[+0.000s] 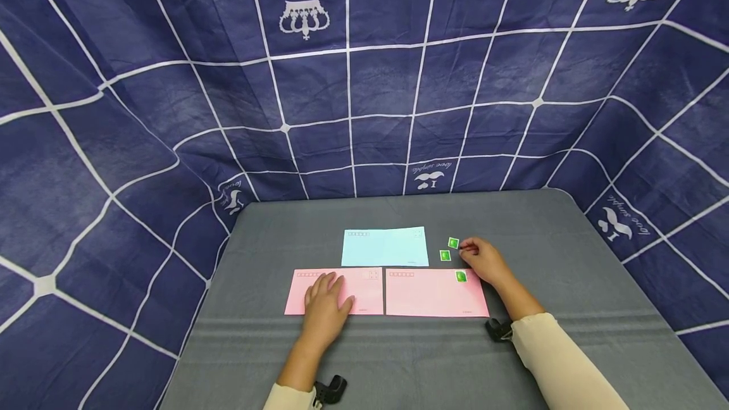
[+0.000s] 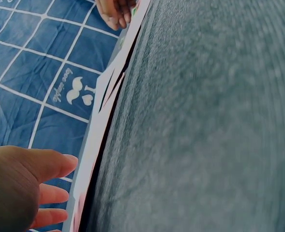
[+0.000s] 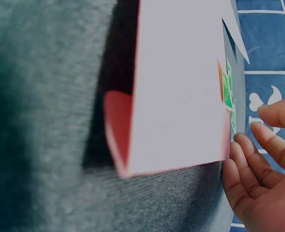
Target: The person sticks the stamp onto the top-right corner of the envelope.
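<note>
Two pink envelopes lie side by side. My left hand (image 1: 324, 309), fingers spread, rests over the left pink envelope (image 1: 364, 293); in the left wrist view the thumb of this hand (image 2: 21, 186) stands apart from the fingers. A green stamp (image 1: 461, 276) sits at the upper right corner of the right pink envelope (image 1: 429, 296). Just past that corner is my right hand (image 1: 484, 259), its fingertips beside two loose green stamps, an upper stamp (image 1: 453, 243) and a lower stamp (image 1: 445, 255). In the right wrist view its thumb and forefinger are apart, with nothing visible between them.
A light blue envelope (image 1: 385, 247) lies behind the pink ones on the grey cloth-covered table (image 1: 273, 226). Blue checked cloth (image 1: 376, 81) walls the back and both sides. Black wrist bands, left (image 1: 331, 390) and right (image 1: 498, 329), are worn near the sleeves.
</note>
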A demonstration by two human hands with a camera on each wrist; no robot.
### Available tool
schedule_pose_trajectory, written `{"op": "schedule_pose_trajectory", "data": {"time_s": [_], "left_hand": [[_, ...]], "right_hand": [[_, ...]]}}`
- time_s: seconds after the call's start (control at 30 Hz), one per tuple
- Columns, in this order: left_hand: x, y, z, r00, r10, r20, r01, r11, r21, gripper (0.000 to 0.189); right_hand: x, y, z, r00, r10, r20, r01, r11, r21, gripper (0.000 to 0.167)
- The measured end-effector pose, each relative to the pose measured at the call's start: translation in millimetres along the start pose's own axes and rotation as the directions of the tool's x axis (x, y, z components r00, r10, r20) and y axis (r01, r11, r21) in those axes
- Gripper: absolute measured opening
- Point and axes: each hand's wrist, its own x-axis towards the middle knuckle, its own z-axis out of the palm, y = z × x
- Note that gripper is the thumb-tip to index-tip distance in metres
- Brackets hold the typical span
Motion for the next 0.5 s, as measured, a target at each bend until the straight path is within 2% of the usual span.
{"op": "schedule_pose_trajectory", "data": {"time_s": [0.27, 0.5], "left_hand": [[-2.8, -11.8, -4.2, 0.998, -0.059, -0.003, 0.059, 0.998, 0.007, 0.053], [-3.8, -16.8, -5.6, 0.993, -0.119, 0.025, 0.119, 0.993, 0.02, 0.055]], "right_hand": [[6.2, 1, 0, 0.999, 0.036, 0.004, -0.036, 0.999, -0.007, 0.026], [14.9, 1, 1, 0.998, 0.062, 0.001, -0.061, 0.997, -0.038, 0.027]]}}
